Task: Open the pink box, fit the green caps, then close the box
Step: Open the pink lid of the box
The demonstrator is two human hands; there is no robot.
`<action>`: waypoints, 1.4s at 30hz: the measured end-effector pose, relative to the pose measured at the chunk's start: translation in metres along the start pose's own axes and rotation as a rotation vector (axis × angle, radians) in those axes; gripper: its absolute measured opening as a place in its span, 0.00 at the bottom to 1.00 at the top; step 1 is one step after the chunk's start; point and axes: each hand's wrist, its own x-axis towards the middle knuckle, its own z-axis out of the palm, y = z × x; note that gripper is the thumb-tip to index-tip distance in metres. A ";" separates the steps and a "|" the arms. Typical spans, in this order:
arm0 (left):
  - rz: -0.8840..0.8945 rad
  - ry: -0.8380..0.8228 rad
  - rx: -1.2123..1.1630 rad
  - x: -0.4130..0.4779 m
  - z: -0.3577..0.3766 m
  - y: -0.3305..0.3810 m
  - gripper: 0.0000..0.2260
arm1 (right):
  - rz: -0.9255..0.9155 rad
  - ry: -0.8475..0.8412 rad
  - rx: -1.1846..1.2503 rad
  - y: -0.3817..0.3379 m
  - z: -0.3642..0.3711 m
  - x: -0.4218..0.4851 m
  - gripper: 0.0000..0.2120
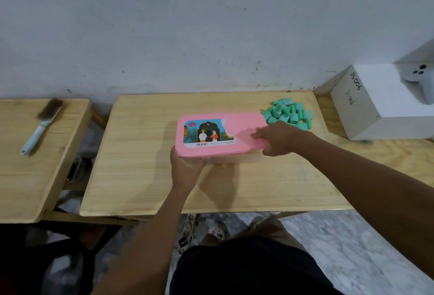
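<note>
Pink box (223, 133): 1, lid on, mid-table (141, 177).
Left hand (185, 165): clamped on the box's near-left corner.
Right hand (279, 139): fingers laid over the box's right end, gripping that edge.
Green caps (288, 112): 1 heap just right of the box; too jumbled to count.
Brush (42, 124): 1, well left of the box.
White carton (375, 106): 1, far right of the box.

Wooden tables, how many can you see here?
2. The main wooden table is in the center, holding the pink box and green caps. A second wooden table stands apart at left, with a brush. More may lie outside the frame.
</note>
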 end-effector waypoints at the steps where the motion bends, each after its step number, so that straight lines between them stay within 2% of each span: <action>1: -0.013 0.000 -0.030 -0.002 0.003 -0.004 0.38 | 0.000 0.002 0.003 -0.001 0.000 -0.001 0.31; 6: -0.119 -0.032 -0.206 -0.008 0.018 -0.019 0.41 | 0.016 0.010 0.009 -0.006 0.000 -0.008 0.30; 11: -0.169 -0.064 -0.213 -0.005 0.019 -0.019 0.46 | -0.003 -0.001 0.025 -0.003 -0.004 -0.007 0.29; 16: -0.218 -0.027 -0.219 -0.002 0.023 -0.015 0.46 | -0.019 0.000 0.149 0.006 -0.021 -0.005 0.26; 20: -0.273 -0.039 -0.196 0.001 0.021 -0.016 0.46 | 0.039 0.222 0.407 0.017 -0.040 -0.009 0.20; 23: -0.312 -0.034 -0.138 0.005 0.019 -0.011 0.46 | 0.048 0.367 0.392 0.017 -0.039 -0.004 0.16; 25: -0.313 -0.007 -0.085 0.009 0.014 -0.009 0.40 | 0.042 0.477 0.418 0.014 -0.036 -0.001 0.13; 28: -0.294 0.081 0.033 0.011 0.002 -0.004 0.24 | 0.094 0.676 0.479 0.013 -0.033 0.004 0.12; 30: -0.269 0.079 0.109 0.013 -0.005 0.001 0.21 | 0.134 0.827 0.492 0.009 -0.034 0.007 0.12; 32: -0.199 0.140 0.263 0.016 -0.011 0.007 0.22 | 0.111 0.972 0.508 -0.002 -0.039 0.007 0.11; 35: 0.045 0.344 0.438 0.021 -0.016 0.036 0.21 | -0.039 1.119 0.448 -0.030 -0.044 0.006 0.12; 36: 0.091 0.330 0.397 0.023 -0.018 0.051 0.21 | -0.094 1.150 0.416 -0.042 -0.043 0.008 0.13; 37: 0.062 0.240 0.271 0.028 -0.019 0.067 0.22 | -0.145 1.173 0.382 -0.055 -0.040 0.009 0.14; 39: -0.136 -0.031 -0.110 0.036 -0.020 0.101 0.24 | -0.242 1.182 0.316 -0.080 -0.031 0.015 0.15; 40: -0.222 -0.129 -0.211 0.041 -0.022 0.111 0.24 | -0.283 1.179 0.277 -0.092 -0.026 0.017 0.16; 42: -0.289 -0.174 -0.292 0.044 -0.022 0.123 0.17 | -0.334 1.198 0.210 -0.114 -0.016 0.022 0.15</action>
